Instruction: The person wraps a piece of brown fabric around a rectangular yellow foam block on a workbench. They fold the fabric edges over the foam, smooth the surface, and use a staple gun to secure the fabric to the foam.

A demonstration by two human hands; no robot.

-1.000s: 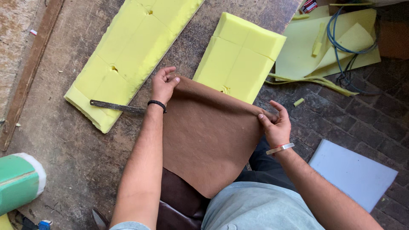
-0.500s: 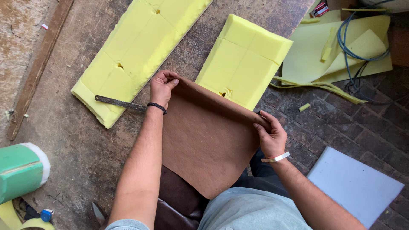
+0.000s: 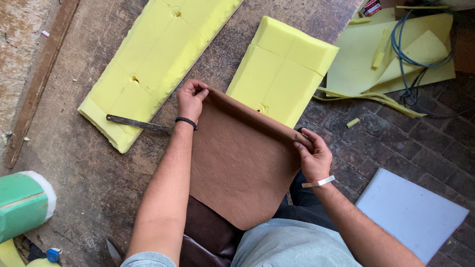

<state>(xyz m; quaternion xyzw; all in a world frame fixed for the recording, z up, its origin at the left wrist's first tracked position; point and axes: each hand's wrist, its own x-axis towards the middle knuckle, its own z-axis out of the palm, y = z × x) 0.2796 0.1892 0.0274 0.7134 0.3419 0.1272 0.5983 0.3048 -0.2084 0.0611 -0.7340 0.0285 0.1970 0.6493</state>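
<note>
A brown sheet of leather-like material [image 3: 242, 158] lies on the worktable [image 3: 79, 168] and hangs over its edge toward my lap. My left hand [image 3: 190, 99] pinches the sheet's far left corner, where the top edge is folded over. My right hand [image 3: 311, 153] grips the same folded edge at its right corner. A long yellow foam slab [image 3: 153, 59] sits left of my left hand, and a shorter yellow foam block [image 3: 282, 66] lies just beyond the sheet's top edge.
A thin metal blade [image 3: 136, 123] rests against the long foam slab. A green foam roll [image 3: 22, 205] is at the left edge. Foam scraps [image 3: 376, 69] and a blue cable [image 3: 410, 59] lie on the brick floor at the right, with a pale flat board [image 3: 410, 212] nearer.
Both hands kept hold of the sheet's top edge. The fold along that edge has grown tighter, and my right hand has curled further over it.
</note>
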